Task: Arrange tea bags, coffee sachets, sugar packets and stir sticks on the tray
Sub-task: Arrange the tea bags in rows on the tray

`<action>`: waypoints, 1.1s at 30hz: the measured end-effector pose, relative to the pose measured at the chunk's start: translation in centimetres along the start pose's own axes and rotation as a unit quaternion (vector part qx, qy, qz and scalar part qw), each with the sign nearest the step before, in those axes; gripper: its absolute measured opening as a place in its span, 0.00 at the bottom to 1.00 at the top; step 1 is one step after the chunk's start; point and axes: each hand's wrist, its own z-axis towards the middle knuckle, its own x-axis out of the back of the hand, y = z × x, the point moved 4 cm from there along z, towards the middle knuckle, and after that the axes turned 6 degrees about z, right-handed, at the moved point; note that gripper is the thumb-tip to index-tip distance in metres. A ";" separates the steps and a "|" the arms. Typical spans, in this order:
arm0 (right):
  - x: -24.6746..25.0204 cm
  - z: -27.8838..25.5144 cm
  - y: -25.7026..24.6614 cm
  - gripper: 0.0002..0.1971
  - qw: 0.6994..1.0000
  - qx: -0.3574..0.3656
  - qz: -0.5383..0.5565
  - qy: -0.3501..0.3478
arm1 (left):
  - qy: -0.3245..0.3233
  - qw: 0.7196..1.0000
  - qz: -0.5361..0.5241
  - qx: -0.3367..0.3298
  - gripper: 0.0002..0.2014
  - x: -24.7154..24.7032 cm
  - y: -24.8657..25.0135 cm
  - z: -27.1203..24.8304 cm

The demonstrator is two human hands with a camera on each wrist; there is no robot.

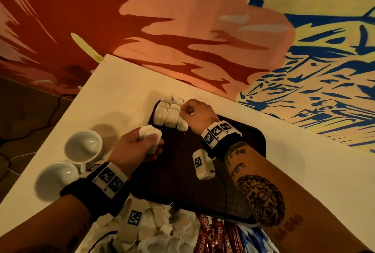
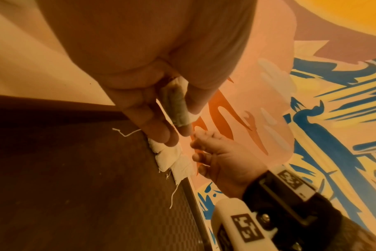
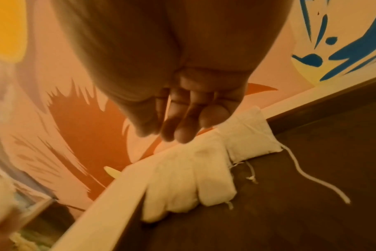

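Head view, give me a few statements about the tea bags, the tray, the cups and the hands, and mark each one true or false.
1. The left hand holds tea bags. True.
2. The row of tea bags lies at the tray's near edge, next to the coffee sachets. False: it lies at the far corner of the tray; the sachets lie off the tray, nearer the person.
3. Two white cups stand on the tray. False: they are on the table, left of the tray.
4. The right hand is over the row of tea bags. True.
5. The tray is white. False: it is dark brown.
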 end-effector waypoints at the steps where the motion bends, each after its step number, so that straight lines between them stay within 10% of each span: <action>1: -0.3 -0.8 -0.8 0.08 0.999 0.015 0.032 -0.018 | -0.003 1.000 0.009 -0.006 0.06 -0.1 0.1 -0.1; 7: -1.9 -6.8 -3.1 0.07 0.984 0.074 0.127 -0.097 | -0.005 0.998 0.051 -0.048 0.09 -1.1 1.0 -2.2; 20: -3.6 -11.2 -1.2 0.05 0.955 0.055 0.293 -0.007 | -0.002 0.997 0.057 -0.053 0.05 -0.3 -0.6 -5.0; 29: -4.9 -8.5 1.1 0.05 0.986 -0.009 0.168 0.018 | 0.076 0.996 -0.021 0.033 0.07 2.4 -2.7 -3.9; 33: -5.7 -6.4 0.5 0.04 0.997 -0.001 0.015 -0.082 | 0.081 0.996 -0.003 0.037 0.09 3.5 -2.8 -3.4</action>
